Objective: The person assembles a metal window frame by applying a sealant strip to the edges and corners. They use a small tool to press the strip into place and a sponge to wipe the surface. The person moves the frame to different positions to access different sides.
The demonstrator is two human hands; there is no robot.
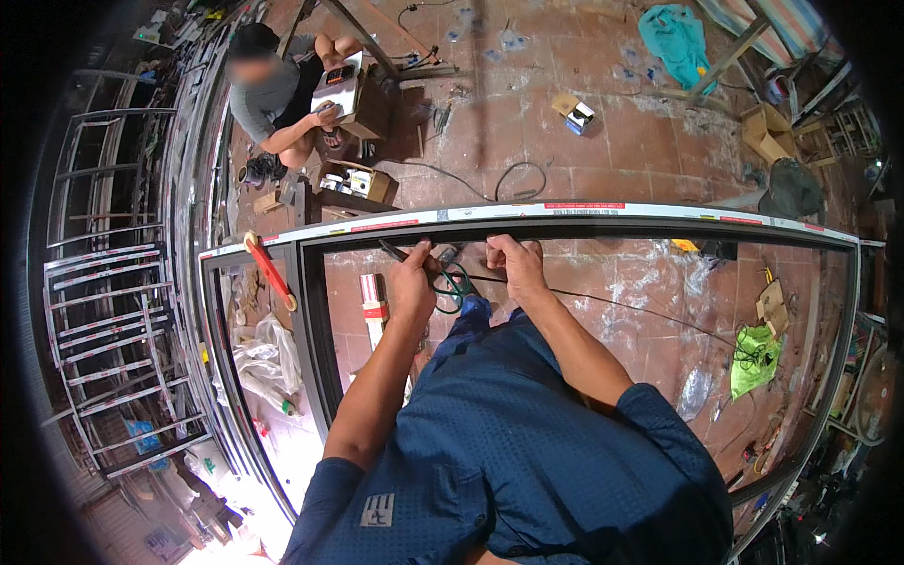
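1. Left hand [412, 282]: closed around a pair of scissors [443, 279] with green handle loops, the dark blades pointing up and to the left toward the upper rail of the frame.
2. Right hand [515, 266]: fingers curled and pinched on a thin black strip [621, 307], just under the upper rail; the hand lies just beside the left one.
3. Black strip: runs from the right hand away to the right in a long shallow line below the rail (its far end is too thin to follow).
4. Window frame [584, 213]: a large dark metal frame with a pale protective film on its upper rail, bearing red labels; it spans the view from left to right, and both hands work at the middle of its upper rail.
5. Red clamp [269, 269]: lies slanted across the left upper corner of the frame, well apart from the hands.
6. Floor [640, 141]: reddish tiles, stained white in places, strewn with cardboard boxes, cables and a green bag [753, 358] seen through the frame at right.
7. Second person [282, 89]: crouched on the floor beyond the frame at upper left, holding a white box [337, 87].
8. Stacked frames [104, 311]: white-filmed metal frames leaning at far left.
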